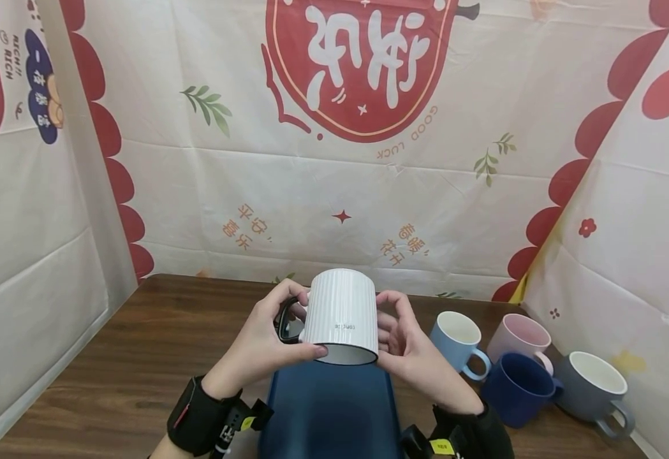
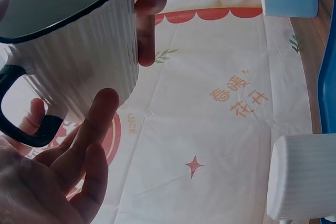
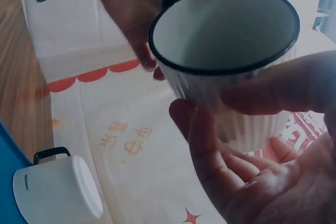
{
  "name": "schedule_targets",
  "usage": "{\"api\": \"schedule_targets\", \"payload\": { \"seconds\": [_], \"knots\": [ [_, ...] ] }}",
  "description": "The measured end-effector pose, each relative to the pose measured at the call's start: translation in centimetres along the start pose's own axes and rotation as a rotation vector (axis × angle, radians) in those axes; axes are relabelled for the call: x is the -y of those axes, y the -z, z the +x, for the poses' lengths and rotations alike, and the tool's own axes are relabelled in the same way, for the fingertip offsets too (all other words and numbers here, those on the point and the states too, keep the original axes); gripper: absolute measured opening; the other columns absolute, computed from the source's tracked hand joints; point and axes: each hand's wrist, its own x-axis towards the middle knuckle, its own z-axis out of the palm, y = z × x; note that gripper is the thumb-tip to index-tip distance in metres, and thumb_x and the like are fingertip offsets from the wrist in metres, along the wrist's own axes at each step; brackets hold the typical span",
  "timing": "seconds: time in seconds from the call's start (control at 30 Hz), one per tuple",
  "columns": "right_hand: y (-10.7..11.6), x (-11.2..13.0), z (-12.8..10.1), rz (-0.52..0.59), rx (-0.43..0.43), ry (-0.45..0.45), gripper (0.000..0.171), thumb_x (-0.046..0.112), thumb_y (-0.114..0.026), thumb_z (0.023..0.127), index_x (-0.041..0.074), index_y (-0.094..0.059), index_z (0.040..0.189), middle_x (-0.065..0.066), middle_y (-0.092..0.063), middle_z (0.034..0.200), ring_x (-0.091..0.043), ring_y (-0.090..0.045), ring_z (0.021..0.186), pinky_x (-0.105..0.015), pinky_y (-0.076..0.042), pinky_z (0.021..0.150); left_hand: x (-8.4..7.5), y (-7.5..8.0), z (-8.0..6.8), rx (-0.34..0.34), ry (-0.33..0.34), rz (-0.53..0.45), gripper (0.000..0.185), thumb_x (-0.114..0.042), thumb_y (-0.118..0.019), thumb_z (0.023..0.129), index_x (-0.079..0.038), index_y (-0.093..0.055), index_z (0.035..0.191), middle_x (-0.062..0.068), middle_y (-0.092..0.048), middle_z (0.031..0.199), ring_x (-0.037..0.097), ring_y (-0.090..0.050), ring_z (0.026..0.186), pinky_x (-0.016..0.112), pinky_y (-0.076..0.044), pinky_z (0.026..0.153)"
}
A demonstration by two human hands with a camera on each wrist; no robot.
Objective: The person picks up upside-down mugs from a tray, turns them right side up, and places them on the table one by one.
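Observation:
Both hands hold a white ribbed mug (image 1: pixel 341 309) with a dark rim and dark handle, raised and tipped so its opening faces down toward me. My left hand (image 1: pixel 266 328) grips the handle side, its thumb at the rim. On the opposite side, my right hand (image 1: pixel 405 338) curls round the body; the right wrist view shows its thumb (image 3: pixel 278 85) along the wall near the rim. A second white mug (image 3: pixel 58 192) with a dark handle appears by the blue tray (image 1: pixel 331 414) in both wrist views; the held mug hides it in the head view.
Several mugs stand at the right of the wooden table (image 1: pixel 110 382): a light blue mug (image 1: pixel 449 344), a pink mug (image 1: pixel 509 344), a navy mug (image 1: pixel 512 398) and a grey mug (image 1: pixel 587 395). Printed cloth (image 1: pixel 300 197) hangs along the back and sides.

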Motion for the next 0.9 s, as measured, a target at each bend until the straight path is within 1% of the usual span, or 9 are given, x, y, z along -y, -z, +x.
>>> {"api": "schedule_targets", "payload": {
  "seconds": [0.13, 0.23, 0.33, 0.47, 0.53, 0.7, 0.77, 0.83, 0.9],
  "knots": [
    [-0.3, -0.2, 0.0, -0.092, -0.031, 0.054, 0.066, -0.017, -0.057, 0.089, 0.008, -0.015, 0.134, -0.025, -0.05, 0.133, -0.023, -0.061, 0.112, -0.028, -0.05, 0.082, 0.0, 0.1, -0.1, 0.003, -0.01, -0.03, 0.051, -0.02, -0.086, 0.074, -0.015, -0.048, 0.106, 0.001, -0.057, 0.11, 0.022, -0.061, 0.09, 0.039, -0.049, 0.082],
    [-0.7, -0.4, 0.0, -0.215, -0.082, 0.1, 0.072, -0.021, -0.06, 0.084, 0.005, -0.016, 0.135, -0.023, -0.051, 0.135, -0.022, -0.059, 0.117, -0.029, -0.05, 0.086, 0.0, 0.1, -0.1, 0.011, -0.015, -0.057, 0.048, -0.025, -0.084, 0.077, -0.015, -0.047, 0.106, 0.001, -0.057, 0.111, 0.022, -0.062, 0.091, 0.04, -0.049, 0.083],
    [-1.1, -0.6, 0.2, -0.343, -0.141, 0.144, 0.081, -0.021, -0.067, 0.079, 0.004, -0.017, 0.137, -0.017, -0.054, 0.134, -0.021, -0.058, 0.12, -0.028, -0.049, 0.091, 0.0, 0.2, -0.1, 0.013, -0.029, -0.069, 0.048, -0.03, -0.083, 0.079, -0.015, -0.046, 0.106, 0.001, -0.057, 0.112, 0.022, -0.063, 0.091, 0.04, -0.049, 0.082],
    [-1.6, -0.9, 0.3, -0.507, -0.217, 0.202, 0.089, -0.018, -0.075, 0.074, 0.004, -0.02, 0.14, -0.009, -0.058, 0.132, -0.02, -0.06, 0.115, -0.029, -0.048, 0.094, -0.1, 0.3, -0.1, 0.009, -0.038, -0.063, 0.046, -0.03, -0.082, 0.079, -0.015, -0.047, 0.106, 0.0, -0.057, 0.111, 0.023, -0.061, 0.091, 0.039, -0.048, 0.081],
    [-1.7, -1.1, 0.4, -0.578, -0.24, 0.237, 0.089, -0.015, -0.078, 0.074, 0.004, -0.021, 0.14, -0.007, -0.058, 0.129, -0.019, -0.061, 0.112, -0.03, -0.048, 0.094, -0.2, 0.2, -0.1, 0.004, -0.035, -0.059, 0.044, -0.029, -0.081, 0.08, -0.015, -0.047, 0.105, 0.0, -0.057, 0.11, 0.023, -0.06, 0.091, 0.038, -0.048, 0.08],
    [-1.4, -1.6, 0.4, -0.825, -0.312, 0.351, 0.087, 0.0, -0.087, 0.069, -0.001, -0.031, 0.136, -0.006, -0.061, 0.114, -0.015, -0.06, 0.095, -0.028, -0.049, 0.082, -0.2, 0.1, -0.1, -0.009, -0.024, -0.071, 0.039, -0.028, -0.077, 0.082, -0.014, -0.047, 0.103, 0.002, -0.056, 0.106, 0.024, -0.057, 0.089, 0.035, -0.046, 0.077],
    [-1.3, -1.6, 0.5, -0.924, -0.337, 0.391, 0.081, 0.014, -0.087, 0.073, -0.001, -0.035, 0.133, -0.006, -0.06, 0.111, -0.014, -0.057, 0.09, -0.027, -0.047, 0.077, -0.1, 0.0, -0.1, -0.012, -0.021, -0.071, 0.038, -0.028, -0.075, 0.082, -0.014, -0.046, 0.103, 0.002, -0.054, 0.103, 0.024, -0.055, 0.088, 0.035, -0.045, 0.078],
    [-1.1, -1.6, 0.5, -0.986, -0.34, 0.429, 0.073, 0.026, -0.081, 0.079, -0.001, -0.039, 0.131, -0.007, -0.056, 0.11, -0.015, -0.053, 0.09, -0.026, -0.045, 0.077, -0.1, 0.1, -0.1, -0.017, -0.011, -0.066, 0.037, -0.03, -0.074, 0.083, -0.014, -0.047, 0.102, 0.003, -0.054, 0.101, 0.024, -0.054, 0.089, 0.037, -0.045, 0.079],
    [-1.1, -1.6, 0.6, -1.041, -0.346, 0.467, 0.069, 0.032, -0.077, 0.08, -0.001, -0.042, 0.129, -0.009, -0.052, 0.111, -0.016, -0.05, 0.09, -0.025, -0.043, 0.078, -0.2, 0.1, -0.1, -0.023, 0.005, -0.06, 0.037, -0.031, -0.074, 0.083, -0.014, -0.047, 0.102, 0.003, -0.054, 0.1, 0.024, -0.054, 0.089, 0.038, -0.045, 0.079]
  ]
}}
